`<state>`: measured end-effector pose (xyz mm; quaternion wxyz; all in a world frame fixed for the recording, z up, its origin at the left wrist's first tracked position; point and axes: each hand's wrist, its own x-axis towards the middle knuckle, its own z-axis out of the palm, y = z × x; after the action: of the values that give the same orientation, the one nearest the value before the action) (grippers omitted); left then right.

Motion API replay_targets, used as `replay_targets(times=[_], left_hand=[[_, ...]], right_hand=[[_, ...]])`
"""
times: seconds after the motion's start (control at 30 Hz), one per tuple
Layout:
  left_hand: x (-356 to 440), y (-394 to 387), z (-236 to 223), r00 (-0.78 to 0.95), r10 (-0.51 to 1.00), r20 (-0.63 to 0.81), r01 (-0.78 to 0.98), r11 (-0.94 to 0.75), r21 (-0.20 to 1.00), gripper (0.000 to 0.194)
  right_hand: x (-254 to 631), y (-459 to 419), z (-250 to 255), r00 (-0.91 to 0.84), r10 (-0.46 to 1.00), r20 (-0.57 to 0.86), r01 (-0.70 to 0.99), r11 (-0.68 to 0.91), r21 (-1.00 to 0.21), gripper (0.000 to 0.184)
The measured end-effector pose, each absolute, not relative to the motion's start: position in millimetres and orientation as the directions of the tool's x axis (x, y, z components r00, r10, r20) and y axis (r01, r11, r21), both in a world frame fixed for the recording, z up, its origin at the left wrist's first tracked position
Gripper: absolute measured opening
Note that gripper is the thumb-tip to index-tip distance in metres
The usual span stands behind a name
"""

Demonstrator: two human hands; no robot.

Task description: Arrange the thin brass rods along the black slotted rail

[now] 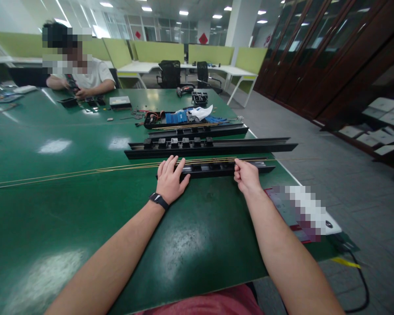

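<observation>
My left hand [171, 178] lies flat with fingers stretched out, pressing on the left end of a short black rail [216, 169] and on thin brass rods [85, 171] that run across the green table [68, 210]. My right hand [246, 175] is curled in a pinch at the same rail's right part, fingers closed around the brass rods there. A black watch sits on my left wrist. A longer black rail [249, 147] with several black clips [177, 141] on it lies just behind, and a third rail [197, 130] behind that.
A seated person [82, 74] works with small parts at the table's far left. A black tray with blue and white items [184, 117] and a grey box [120, 102] lie farther back. The table's right edge drops to the floor; a cable [361, 271] trails there. Dark cabinets line the right wall.
</observation>
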<state>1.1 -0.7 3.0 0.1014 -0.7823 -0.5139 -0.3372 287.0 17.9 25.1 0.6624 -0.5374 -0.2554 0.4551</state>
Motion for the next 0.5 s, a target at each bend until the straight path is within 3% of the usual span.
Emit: replay_targets(times=[0.5], left_hand=[[1.3, -0.3, 1.9, 0.244, 0.736, 0.631, 0.876, -0.446, 0.181, 0.057]], right_hand=[[287.1, 18.2, 25.2, 0.467, 0.869, -0.16, -0.327, 0.001, -0.945, 0.036]])
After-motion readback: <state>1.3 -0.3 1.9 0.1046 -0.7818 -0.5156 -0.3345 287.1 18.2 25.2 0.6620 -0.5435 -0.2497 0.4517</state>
